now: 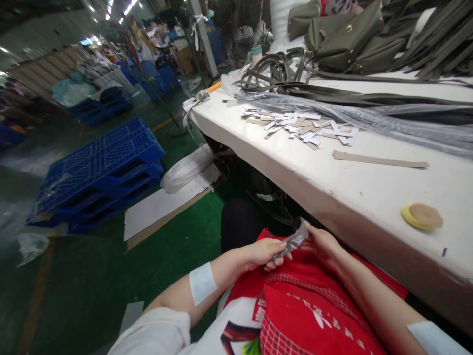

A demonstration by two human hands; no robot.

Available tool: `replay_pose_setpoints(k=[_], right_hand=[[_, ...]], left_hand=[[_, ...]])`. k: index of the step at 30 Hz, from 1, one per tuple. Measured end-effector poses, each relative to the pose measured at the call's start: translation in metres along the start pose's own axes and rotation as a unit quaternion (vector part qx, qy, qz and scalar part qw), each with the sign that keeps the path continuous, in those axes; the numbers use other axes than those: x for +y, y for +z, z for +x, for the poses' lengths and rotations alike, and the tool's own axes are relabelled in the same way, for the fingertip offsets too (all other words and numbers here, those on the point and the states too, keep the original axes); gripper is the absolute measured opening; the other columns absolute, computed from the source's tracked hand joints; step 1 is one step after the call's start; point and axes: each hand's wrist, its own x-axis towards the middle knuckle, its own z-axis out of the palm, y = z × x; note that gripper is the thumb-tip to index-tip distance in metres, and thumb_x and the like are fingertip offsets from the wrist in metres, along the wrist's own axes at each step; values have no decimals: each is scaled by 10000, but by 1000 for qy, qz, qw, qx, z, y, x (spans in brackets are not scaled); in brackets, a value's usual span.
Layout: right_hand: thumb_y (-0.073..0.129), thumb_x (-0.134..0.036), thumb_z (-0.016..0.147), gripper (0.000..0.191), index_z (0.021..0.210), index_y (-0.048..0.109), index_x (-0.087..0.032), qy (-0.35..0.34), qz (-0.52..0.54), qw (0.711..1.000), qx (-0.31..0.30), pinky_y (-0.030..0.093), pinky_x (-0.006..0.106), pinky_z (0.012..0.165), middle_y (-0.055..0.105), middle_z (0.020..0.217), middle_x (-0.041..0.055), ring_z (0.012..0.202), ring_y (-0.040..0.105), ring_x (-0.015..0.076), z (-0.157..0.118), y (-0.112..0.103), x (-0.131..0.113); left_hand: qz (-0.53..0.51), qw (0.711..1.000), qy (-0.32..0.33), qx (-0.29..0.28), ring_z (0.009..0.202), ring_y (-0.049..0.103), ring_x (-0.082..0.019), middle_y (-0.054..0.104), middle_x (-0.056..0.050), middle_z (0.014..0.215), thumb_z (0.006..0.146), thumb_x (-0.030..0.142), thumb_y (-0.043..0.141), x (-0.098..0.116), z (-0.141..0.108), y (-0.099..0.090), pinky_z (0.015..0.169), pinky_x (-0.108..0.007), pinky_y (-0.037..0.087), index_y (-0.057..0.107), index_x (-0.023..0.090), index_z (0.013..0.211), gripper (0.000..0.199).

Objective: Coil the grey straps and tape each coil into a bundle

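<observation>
Above my lap, in front of the red apron (314,315), I hold a small dark strap piece wrapped in clear plastic (295,239). My left hand (268,252) has its fingers closed round the lower left end. The upper right end is pinched in my right hand (318,242). Beside them runs the edge of the white table (369,192). On it lie a long beige strip (380,160), a heap of white and beige paper strips (301,126) and a round yellow and tan roll (422,217).
Plastic-wrapped dark straps (354,111) cross the table's back, with olive bags (347,39) and a cup (254,54) behind. Blue pallets (99,172) stand on the green floor at the left. A white board (166,197) and a plastic-wrapped bundle (188,170) lie near the table.
</observation>
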Motion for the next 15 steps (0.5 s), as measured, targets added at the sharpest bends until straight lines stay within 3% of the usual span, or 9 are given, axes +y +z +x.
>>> replay_pose_setpoints(k=[2, 3, 5, 6, 8, 11, 15], right_hand=[[655, -402, 829, 305, 641, 648, -162, -81, -117, 990, 13, 518, 316, 591, 638, 549, 60, 565, 608, 201, -10, -5, -9], [686, -427, 794, 284, 676, 669, -169, -156, -197, 968, 10, 511, 322, 642, 663, 615, 63, 627, 614, 208, -17, -6, -14], [675, -451, 790, 262, 846, 709, -197, -294, -356, 885, -54, 484, 324, 759, 711, 847, 68, 798, 620, 217, -28, -2, -22], [630, -466, 821, 288, 910, 711, -205, -323, -413, 845, -107, 469, 314, 767, 711, 912, 63, 826, 613, 211, -33, 1, -24], [530, -492, 882, 358, 873, 709, -181, -305, -465, 809, -194, 434, 270, 668, 694, 819, 41, 719, 580, 171, -37, 4, -25], [472, -524, 904, 479, 652, 638, -152, -283, -471, 817, -176, 311, 233, 522, 528, 563, -21, 544, 425, 110, -33, 0, -19], [471, -536, 901, 500, 586, 558, -157, -300, -447, 832, -132, 268, 232, 511, 409, 545, -40, 547, 356, 100, -25, -13, -15]], left_hand=[[9, 1000, -4, -3, 331, 266, -33, 424, 88, 495, 822, 649, 526, 6, 2, 1, 347, -180, 189, 600, 144, 866, 512], [16, 1000, -5, -7, 332, 261, -34, 420, 88, 492, 821, 647, 529, 9, 3, 2, 343, -180, 184, 603, 143, 854, 511], [38, 999, 4, -16, 336, 291, -38, 433, 79, 495, 821, 635, 541, 17, 6, 6, 338, -181, 199, 619, 137, 841, 505], [53, 998, 9, -25, 341, 324, -43, 454, 70, 501, 821, 629, 547, 22, 8, 7, 341, -182, 221, 626, 135, 838, 501], [78, 995, 7, -54, 363, 416, -62, 533, 30, 528, 829, 642, 520, 31, 11, 8, 368, -191, 302, 631, 128, 807, 527], [85, 991, -33, -100, 435, 555, -112, 663, -68, 634, 857, 698, 397, 42, 11, -1, 459, -234, 433, 633, 115, 800, 632], [101, 986, -43, -122, 497, 605, -122, 704, -72, 687, 855, 655, 481, 51, 4, -18, 520, -230, 459, 610, 141, 901, 532]])
